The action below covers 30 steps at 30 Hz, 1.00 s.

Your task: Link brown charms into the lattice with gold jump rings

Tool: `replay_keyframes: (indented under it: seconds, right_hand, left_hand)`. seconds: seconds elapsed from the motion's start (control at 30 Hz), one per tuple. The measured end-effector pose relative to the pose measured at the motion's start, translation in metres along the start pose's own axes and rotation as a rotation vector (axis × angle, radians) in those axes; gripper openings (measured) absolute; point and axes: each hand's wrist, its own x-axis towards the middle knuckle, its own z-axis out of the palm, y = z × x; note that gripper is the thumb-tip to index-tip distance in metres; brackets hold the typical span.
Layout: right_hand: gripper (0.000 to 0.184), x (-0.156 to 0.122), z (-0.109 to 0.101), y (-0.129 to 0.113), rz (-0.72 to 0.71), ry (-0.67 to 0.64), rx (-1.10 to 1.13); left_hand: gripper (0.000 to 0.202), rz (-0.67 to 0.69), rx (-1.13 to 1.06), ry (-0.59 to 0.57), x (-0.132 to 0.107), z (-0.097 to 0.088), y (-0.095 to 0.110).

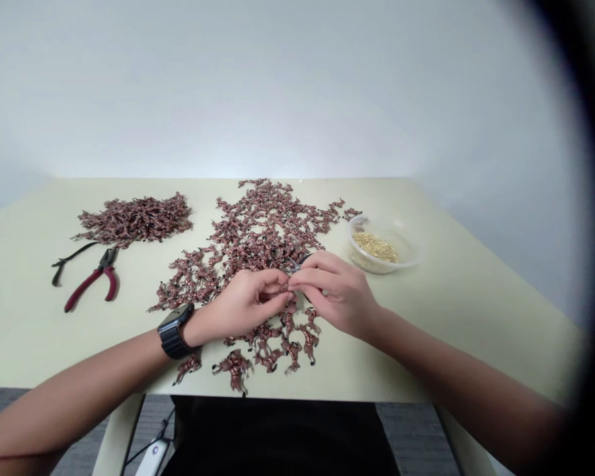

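Over the middle of the spread of small brown horse-shaped figures, my two hands meet fingertip to fingertip. My left hand, with a black watch on the wrist, is closed in a pinch; whatever lies between its fingers is too small and covered to name. My right hand is closed around a small tool with dark handles and a bit of silver metal, mostly hidden by the fingers. Larger-looking figures lie loose below the hands, near the table's front edge.
A denser heap of brown figures sits at the left. Red-handled pliers lie in front of it beside a thin black strip. A clear plastic bowl at the right holds tiny gold pieces. A wall stands behind the table.
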Motion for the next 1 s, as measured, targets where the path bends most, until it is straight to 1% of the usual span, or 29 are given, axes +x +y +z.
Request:
replay_keyframes:
  seconds: [0.1, 0.17, 0.2, 0.27, 0.33, 0.4, 0.47, 0.7, 0.8, 0.83, 0.9, 1.0]
  right_hand:
    - [0.024, -0.002, -0.001, 0.006, -0.124, -0.021, -0.034]
    - [0.023, -0.002, -0.001, 0.004, -0.133, -0.03, -0.03]
    - [0.021, -0.001, -0.001, 0.002, -0.108, -0.03, -0.016]
    - [0.016, 0.0, 0.0, -0.004, -0.015, -0.02, 0.013]
    - [0.011, 0.002, 0.001, -0.009, 0.078, -0.003, 0.028]
    - [0.009, 0.004, 0.001, -0.012, 0.126, -0.003, 0.04]
    - [0.01, 0.005, 0.0, -0.012, 0.154, -0.015, 0.061]
    - [0.008, 0.004, -0.001, -0.008, 0.195, -0.031, 0.066]
    - [0.002, 0.005, -0.003, -0.007, 0.248, -0.033, 0.05]
    - [0.005, 0.006, -0.003, -0.006, 0.276, -0.043, 0.055]
    - [0.014, 0.006, -0.004, -0.005, 0.351, -0.08, 0.101]
    - [0.016, 0.008, -0.006, -0.002, 0.479, -0.144, 0.253]
  left_hand:
    - [0.023, -0.016, -0.094, -0.041, -0.001, 0.001, 0.001]
    - [0.025, -0.017, -0.11, -0.043, -0.001, 0.002, 0.001]
    - [0.026, -0.014, -0.107, -0.038, -0.001, 0.002, 0.0]
    - [0.026, -0.008, -0.089, -0.017, -0.001, 0.004, -0.001]
    - [0.026, -0.014, -0.074, 0.026, 0.0, 0.005, -0.002]
    - [0.025, -0.03, -0.073, 0.072, 0.001, 0.005, -0.003]
    - [0.024, -0.04, -0.07, 0.087, 0.001, 0.005, -0.004]
    - [0.022, -0.008, 0.031, 0.026, 0.0, -0.002, 0.0]
    - [0.022, 0.015, 0.089, 0.008, -0.001, -0.004, 0.001]
    - [0.021, 0.017, 0.098, -0.008, -0.001, -0.004, 0.001]
    - [0.021, -0.002, 0.025, -0.06, -0.001, -0.004, 0.0]
    - [0.024, -0.102, -0.317, -0.153, 0.002, -0.004, -0.002]
